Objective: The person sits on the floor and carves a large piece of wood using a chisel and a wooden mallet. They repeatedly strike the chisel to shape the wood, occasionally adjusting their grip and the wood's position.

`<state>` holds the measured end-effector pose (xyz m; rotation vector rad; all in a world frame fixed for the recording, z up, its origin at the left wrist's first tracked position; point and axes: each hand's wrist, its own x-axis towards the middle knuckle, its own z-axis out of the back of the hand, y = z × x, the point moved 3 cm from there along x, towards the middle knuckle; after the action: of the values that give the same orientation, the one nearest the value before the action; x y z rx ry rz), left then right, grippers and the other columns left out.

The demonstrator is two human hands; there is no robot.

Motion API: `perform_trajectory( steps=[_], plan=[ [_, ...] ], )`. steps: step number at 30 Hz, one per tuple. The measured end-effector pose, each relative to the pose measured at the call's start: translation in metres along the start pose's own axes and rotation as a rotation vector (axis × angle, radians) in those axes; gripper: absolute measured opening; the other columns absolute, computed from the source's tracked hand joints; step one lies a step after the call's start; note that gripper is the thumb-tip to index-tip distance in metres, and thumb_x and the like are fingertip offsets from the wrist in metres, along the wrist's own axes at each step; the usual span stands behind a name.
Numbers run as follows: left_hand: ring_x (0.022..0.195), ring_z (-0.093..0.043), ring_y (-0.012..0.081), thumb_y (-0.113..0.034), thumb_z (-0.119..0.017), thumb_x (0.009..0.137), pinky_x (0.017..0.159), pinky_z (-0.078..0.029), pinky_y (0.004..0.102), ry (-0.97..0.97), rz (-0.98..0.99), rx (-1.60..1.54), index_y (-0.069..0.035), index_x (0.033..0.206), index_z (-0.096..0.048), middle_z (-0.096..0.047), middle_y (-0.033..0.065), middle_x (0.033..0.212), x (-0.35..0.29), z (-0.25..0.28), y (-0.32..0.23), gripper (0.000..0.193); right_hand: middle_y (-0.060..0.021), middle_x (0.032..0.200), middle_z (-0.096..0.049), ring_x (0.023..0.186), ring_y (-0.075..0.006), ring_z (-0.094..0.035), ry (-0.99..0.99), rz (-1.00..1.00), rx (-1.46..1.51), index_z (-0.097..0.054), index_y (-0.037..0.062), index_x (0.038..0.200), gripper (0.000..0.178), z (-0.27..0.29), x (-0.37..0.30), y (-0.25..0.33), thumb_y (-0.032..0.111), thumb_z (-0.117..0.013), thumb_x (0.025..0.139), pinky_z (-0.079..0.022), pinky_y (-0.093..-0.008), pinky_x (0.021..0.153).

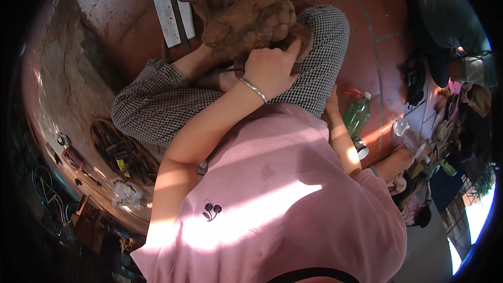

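A brown wood carving (246,18) with rounded, knobbly forms rests at my lap and crossed legs. My left hand (270,68), a silver bangle at its wrist, grips the near side of the carving. Its index finger stretches along the wood, and the other fingers curl under out of sight. A thin dark rod shows beside the wrist; what it belongs to is hidden. My right hand (332,101) is down beside my right knee, near a green plastic bottle (357,114). Its fingers are mostly hidden by the leg.
A white paper or board (167,18) lies on the red tiles ahead. At left are a large wooden slab (68,73), a basket of tools (118,147) and a clear plastic bag (127,193). A cup (360,148), a clear bottle (408,135) and other people are at right.
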<state>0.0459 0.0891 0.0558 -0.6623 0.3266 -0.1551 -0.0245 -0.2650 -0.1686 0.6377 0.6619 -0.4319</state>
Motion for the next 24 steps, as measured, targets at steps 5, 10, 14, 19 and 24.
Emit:
perform_trajectory(
  steps=[5, 10, 14, 19, 24],
  plan=[
    [0.058, -0.06, 0.024, -0.019, -0.072, 0.068, 0.052, -0.048, 0.0376, -0.266, -0.606, -0.398, -0.009, 0.088, -0.058, -0.056, 0.0064, 0.068, -0.005, 0.002, -0.072, 0.026, -0.0219, 0.122, -0.061, 0.113, -0.036, -0.058, -0.039, 0.086, -0.037, -0.039, 0.004, 0.136, 0.058, 0.024, -0.013, 0.021, 0.032, -0.059, 0.09, -0.046, -0.0427, 0.095],
    [0.062, -0.06, 0.0211, -0.024, -0.073, 0.065, 0.056, -0.05, 0.0348, -0.417, -0.773, -0.367, -0.011, 0.074, -0.052, -0.052, 0.0037, 0.069, 0.025, -0.027, -0.105, 0.026, -0.0177, 0.12, -0.06, 0.111, -0.0299, -0.058, -0.134, 0.176, 0.142, -0.041, 0.004, 0.135, 0.057, 0.059, -0.044, 0.05, 0.028, -0.064, 0.088, -0.047, -0.0395, 0.094],
    [0.06, -0.06, 0.0188, -0.029, -0.072, 0.07, 0.052, -0.049, 0.0315, -0.589, -0.622, -0.218, -0.016, 0.071, -0.055, -0.052, 0.0011, 0.063, 0.061, -0.045, -0.083, 0.021, -0.0143, 0.119, -0.06, 0.109, -0.025, -0.058, -0.164, 0.222, 0.24, -0.043, 0.004, 0.133, 0.057, 0.078, -0.052, 0.066, 0.024, -0.068, 0.086, -0.047, -0.0369, 0.092],
    [0.061, -0.062, 0.017, -0.03, -0.073, 0.068, 0.049, -0.049, 0.0315, -0.412, -0.839, -0.372, -0.016, 0.074, -0.056, -0.057, -0.0011, 0.066, 0.064, -0.041, -0.084, 0.023, -0.0101, 0.118, -0.06, 0.106, -0.0189, -0.058, -0.195, 0.257, 0.348, -0.045, 0.004, 0.132, 0.057, 0.09, -0.059, 0.085, 0.02, -0.072, 0.084, -0.048, -0.0336, 0.09],
    [0.059, -0.063, 0.0172, -0.029, -0.073, 0.067, 0.048, -0.048, 0.0325, -0.367, -0.55, -0.182, -0.017, 0.074, -0.058, -0.059, -0.002, 0.065, 0.075, -0.038, -0.069, 0.02, -0.0037, 0.121, -0.057, 0.11, -0.0162, -0.056, -0.088, 0.267, 0.59, -0.047, 0.0053, 0.131, 0.059, 0.092, -0.065, 0.101, 0.014, -0.077, 0.081, -0.048, -0.0315, 0.093]
  ],
)
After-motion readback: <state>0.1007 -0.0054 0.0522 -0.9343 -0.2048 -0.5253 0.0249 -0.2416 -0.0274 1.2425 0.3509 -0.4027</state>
